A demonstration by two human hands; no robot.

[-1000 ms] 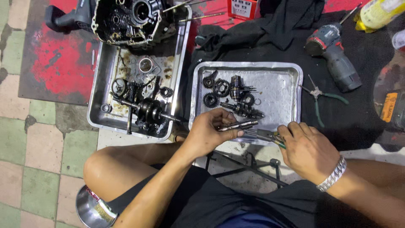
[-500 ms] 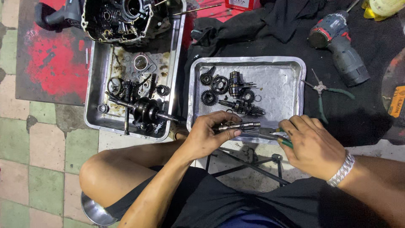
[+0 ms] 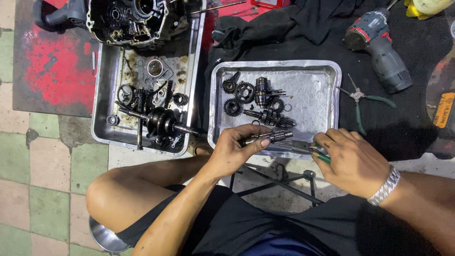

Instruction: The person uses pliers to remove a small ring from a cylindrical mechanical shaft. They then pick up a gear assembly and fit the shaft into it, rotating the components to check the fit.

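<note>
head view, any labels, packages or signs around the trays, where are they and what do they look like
Orange label: far right edge, on a dark object, upright rectangle, orange with dark print.
Red box: top edge, above the right-hand metal tray, cut off by the frame, red with a pale panel.
Yellow container: top right corner, rounded, yellow, mostly out of frame.
No screens or signs in view.
</note>
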